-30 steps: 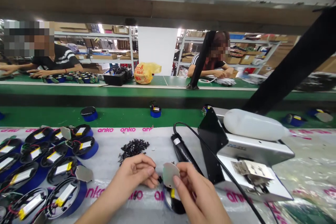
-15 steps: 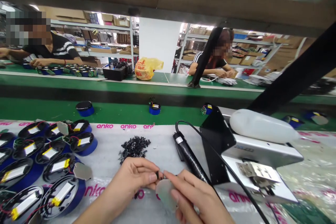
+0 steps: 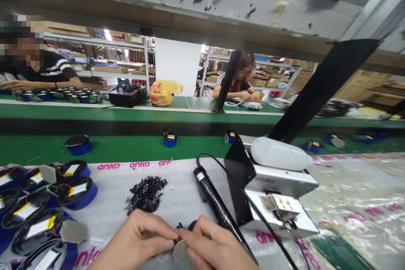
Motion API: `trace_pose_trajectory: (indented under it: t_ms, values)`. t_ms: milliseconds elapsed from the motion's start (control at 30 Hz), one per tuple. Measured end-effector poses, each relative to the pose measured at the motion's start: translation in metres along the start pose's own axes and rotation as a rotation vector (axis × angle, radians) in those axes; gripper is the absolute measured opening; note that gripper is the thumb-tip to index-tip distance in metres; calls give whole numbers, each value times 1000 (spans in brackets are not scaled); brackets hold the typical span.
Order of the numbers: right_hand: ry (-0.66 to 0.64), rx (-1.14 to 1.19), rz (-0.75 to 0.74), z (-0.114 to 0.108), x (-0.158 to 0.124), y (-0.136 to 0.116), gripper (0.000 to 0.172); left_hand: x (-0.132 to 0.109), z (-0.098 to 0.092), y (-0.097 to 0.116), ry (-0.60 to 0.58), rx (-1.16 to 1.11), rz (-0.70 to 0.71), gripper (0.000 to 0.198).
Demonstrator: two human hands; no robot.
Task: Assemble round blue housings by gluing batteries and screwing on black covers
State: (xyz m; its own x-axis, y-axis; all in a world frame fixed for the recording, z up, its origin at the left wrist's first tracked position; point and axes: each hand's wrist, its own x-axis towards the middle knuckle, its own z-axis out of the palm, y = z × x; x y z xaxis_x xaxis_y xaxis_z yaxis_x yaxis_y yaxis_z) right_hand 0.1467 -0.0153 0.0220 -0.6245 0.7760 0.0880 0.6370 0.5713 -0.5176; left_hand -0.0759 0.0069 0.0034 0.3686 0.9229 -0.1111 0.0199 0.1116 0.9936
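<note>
My left hand (image 3: 142, 238) has thumb and forefinger pinched on a small black piece (image 3: 179, 225), mostly hidden by the fingertips. My right hand (image 3: 218, 244) is closed on a round grey-green circuit board (image 3: 181, 255), its fingertips meeting those of the left. Part of a dark round thing shows behind the right fingers. Just beyond my hands lies a heap of small black pieces (image 3: 147, 194) on the white sheet. To the left stand several blue round housings (image 3: 87, 194) with white batteries, wires and boards.
A black cylindrical tool (image 3: 218, 202) with a cord lies right of my hands. Beside it stands a metal machine (image 3: 281, 185) with a white bottle (image 3: 280, 154) on top. Housings (image 3: 171, 141) sit along the green belt (image 3: 123, 145). Two people work across the line.
The view has tilted up and turned right, so everything sits further left. My hands remain together, fingertips now touching more closely around the black piece and the circuit board's edge.
</note>
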Motion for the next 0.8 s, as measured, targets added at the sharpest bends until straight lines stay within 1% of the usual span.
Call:
trace_pose_trajectory:
  t_ms: [67, 133, 233, 300, 400, 467, 500, 567, 667, 733, 800]
  values:
    - [-6, -27, 9, -1, 0, 0, 29, -1, 2, 1, -1, 25, -45, 4]
    - [-17, -43, 14, -2, 1, 0, 32, -2, 3, -1, -9, -6, -89, 6]
    - [-53, -50, 22, -3, 4, 2, 30, -1, 2, -7, -30, -29, -104, 13]
    - [-73, -47, 32, -4, 5, 2, 28, -1, 0, -8, -35, 35, -81, 11]
    - [-93, -27, 36, -7, 6, 0, 29, -2, -4, -3, -60, 190, -35, 9]
    - [-98, -20, 30, -11, 4, -3, 25, -3, -5, 1, -70, 255, -24, 9]
    - [-98, -18, 24, -13, 3, -4, 20, -3, -5, 2, -72, 245, -32, 7]
    - [-105, -8, 10, -16, 1, -4, 15, -3, -4, 1, -84, 133, -66, 7]
    - [-94, -57, -33, -15, -2, -1, 11, -3, -2, -5, -121, -57, -113, 22]
    - [-77, -114, -71, -12, -2, 3, 9, -3, 0, -7, -132, -77, -119, 25]
    - [-61, -139, -81, -10, -1, 5, 10, -4, 2, -5, -100, -28, -99, 19]
